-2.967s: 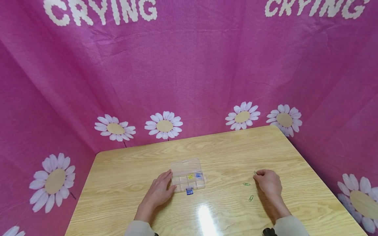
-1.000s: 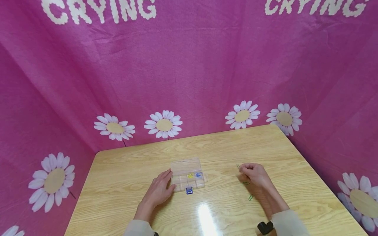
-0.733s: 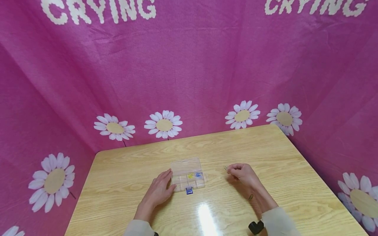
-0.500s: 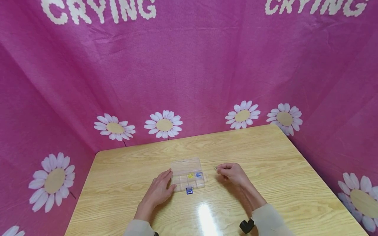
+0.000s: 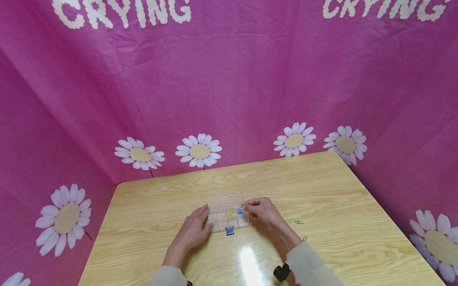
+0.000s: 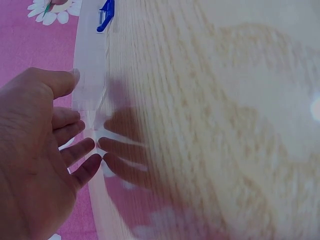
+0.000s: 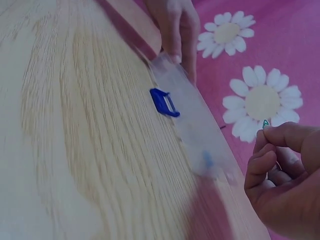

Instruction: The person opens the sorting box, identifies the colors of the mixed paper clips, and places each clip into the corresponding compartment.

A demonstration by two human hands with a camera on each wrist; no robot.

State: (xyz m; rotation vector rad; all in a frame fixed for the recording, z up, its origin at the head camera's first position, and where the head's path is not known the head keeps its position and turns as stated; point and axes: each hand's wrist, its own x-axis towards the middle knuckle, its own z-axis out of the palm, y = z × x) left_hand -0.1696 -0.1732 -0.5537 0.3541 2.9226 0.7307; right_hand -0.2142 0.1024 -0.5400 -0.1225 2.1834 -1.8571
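A clear plastic compartment box (image 5: 220,228) lies with its lid (image 5: 225,200) raised at the back and its blue latch (image 5: 229,231) at the front. Small yellow pieces (image 5: 231,213) and blue pieces (image 5: 240,212), likely paper clips, fill two back-row compartments. My left hand (image 5: 193,230) touches the box's left end, fingers relaxed and thumb at the front corner. Between thumb and index finger, my right hand (image 5: 264,210) pinches a green paper clip (image 7: 266,123) above the box's right end. Two more green paper clips, one flat (image 5: 298,222) and one partly behind the forearm (image 5: 304,238), lie to the right.
The wooden table (image 5: 161,202) carries the box and clips. A pink cloth (image 5: 229,91) with daisies hangs around its back and sides. A bright light reflection (image 5: 250,264) shows on the tabletop in front of the box.
My right hand has picked up a green paper clip from the right side of the table and carried it left to the box. My left hand has stayed at the box's left end.
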